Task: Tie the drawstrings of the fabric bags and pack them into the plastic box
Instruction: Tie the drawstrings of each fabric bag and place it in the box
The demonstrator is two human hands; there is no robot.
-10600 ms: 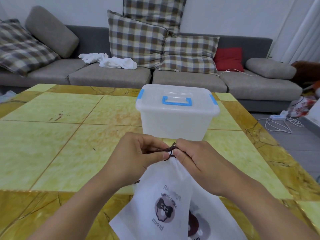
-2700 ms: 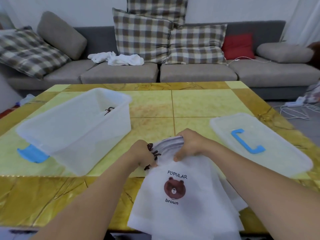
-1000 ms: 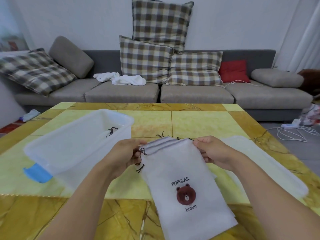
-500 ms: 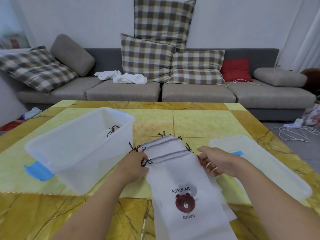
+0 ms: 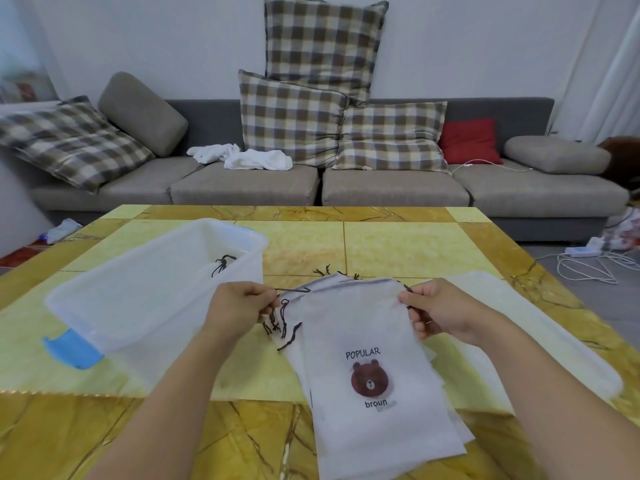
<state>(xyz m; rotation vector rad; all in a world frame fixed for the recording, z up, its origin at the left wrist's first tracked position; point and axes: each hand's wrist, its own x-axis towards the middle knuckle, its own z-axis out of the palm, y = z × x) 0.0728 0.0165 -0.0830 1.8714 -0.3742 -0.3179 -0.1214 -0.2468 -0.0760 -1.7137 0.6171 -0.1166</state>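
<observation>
A stack of white fabric bags lies on the table in front of me; the top bag (image 5: 360,327) shows a brown bear print. My left hand (image 5: 239,303) pinches the dark drawstring (image 5: 292,290) at the bag's left top corner. At the right top corner my right hand (image 5: 436,311) pinches the other drawstring end. The string on the left is pulled out taut. The open plastic box (image 5: 104,306) stands tilted to my left with a tied bag's knot (image 5: 221,263) visible inside.
The box's translucent lid (image 5: 540,344) lies on the table to my right. A blue latch (image 5: 72,348) sticks out at the box's near end. Behind the yellow marble table (image 5: 398,244) stands a grey sofa (image 5: 381,188) with checked cushions. Cables (image 5: 588,265) lie on the floor at right.
Both hands have shifted from holding the bag's top edge to pinching the drawstring ends, and the left string is now drawn out sideways. The bag lies a little lower and to the right.
</observation>
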